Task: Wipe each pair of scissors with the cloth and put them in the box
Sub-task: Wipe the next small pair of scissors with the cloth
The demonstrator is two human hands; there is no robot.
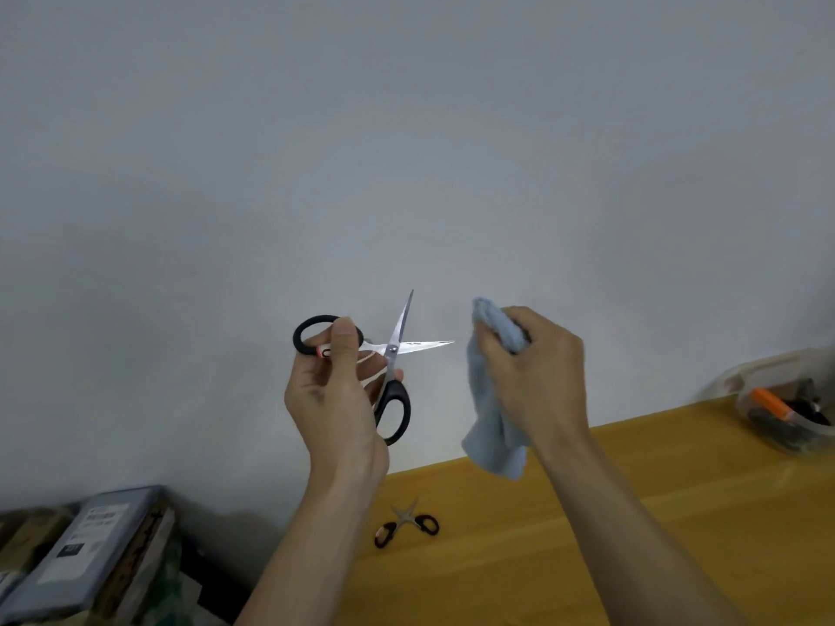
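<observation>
The left hand (336, 390) is gripping opened black scissors (388, 354); the right hand (528, 368), just beside, is clutching the cloth (490, 426). A smaller pair (406, 524) is lying below, unwiped; the box (786, 413) already seems to be holding some.

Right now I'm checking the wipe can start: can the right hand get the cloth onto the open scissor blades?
Probably yes. The right hand grips the cloth just beside the blades of the scissors, which the left hand holds up open, with only air between.
</observation>
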